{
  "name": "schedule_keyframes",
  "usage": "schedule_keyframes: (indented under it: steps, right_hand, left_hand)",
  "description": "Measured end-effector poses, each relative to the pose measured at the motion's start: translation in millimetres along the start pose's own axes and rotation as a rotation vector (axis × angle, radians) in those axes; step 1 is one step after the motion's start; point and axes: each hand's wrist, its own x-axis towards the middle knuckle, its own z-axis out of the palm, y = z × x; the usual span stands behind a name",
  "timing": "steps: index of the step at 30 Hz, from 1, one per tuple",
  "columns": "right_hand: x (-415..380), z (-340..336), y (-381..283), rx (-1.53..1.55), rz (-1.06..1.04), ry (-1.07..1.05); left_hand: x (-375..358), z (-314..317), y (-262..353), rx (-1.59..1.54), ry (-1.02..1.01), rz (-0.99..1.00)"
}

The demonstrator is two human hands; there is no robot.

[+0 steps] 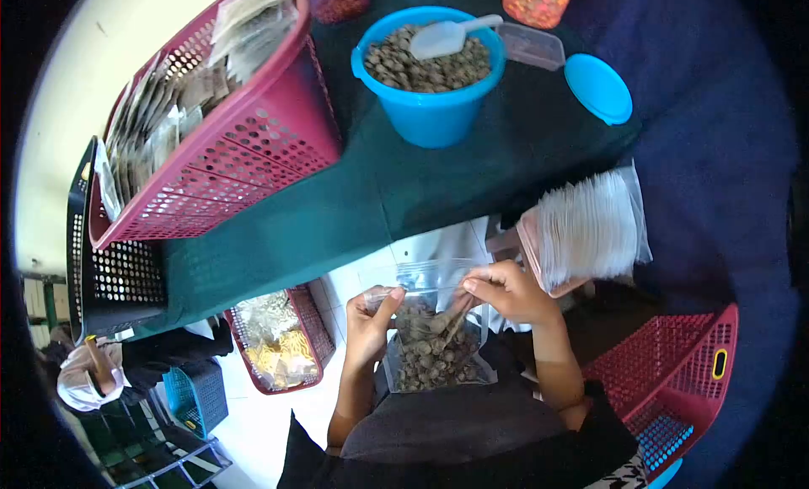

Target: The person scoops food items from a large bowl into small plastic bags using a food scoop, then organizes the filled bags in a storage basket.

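A clear plastic zip bag (438, 358), partly filled with small brownish, roundish pieces, hangs upright in front of my body. My left hand (371, 325) grips its left edge near the top, thumb on the near face. At the upper right edge, my right hand (508, 293) is closed on the bag, with fingers partly hidden behind the plastic. On the table above stands a blue bucket (434, 118) of similar brownish pieces (396, 64), and a white scoop (442, 39) lies on top of them.
A pink basket (253, 160) full of packets stands on the dark green tablecloth (337, 207). Beside my right hand is a stack of flat clear bags (590, 228). A blue lid (598, 89) lies at right. Lower down are red baskets (674, 354) and another person (93, 375).
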Motion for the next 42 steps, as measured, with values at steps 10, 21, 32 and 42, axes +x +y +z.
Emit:
schedule_keyframes:
  steps: [10, 21, 32, 42]
  right_hand:
    - [-13.5, 36.4, 32.1, -0.011, -0.098, 0.030]
    - [24.9, 63.7, 14.2, 0.109, 0.008, -0.120]
    - [90.3, 109.9, 5.4, 0.155, -0.040, 0.045]
    - [123.9, 131.7, -8.2, 0.100, -0.113, 0.234]
  left_hand:
    - [-48.2, -16.4, -25.2, 0.067, 0.017, 0.071]
    - [-33.5, -54.0, 12.5, 0.042, -0.096, 0.075]
    - [18.0, -106.3, 50.2, 0.142, -0.200, 0.111]
    - [53.6, -132.0, 69.8, 0.157, -0.295, 0.102]
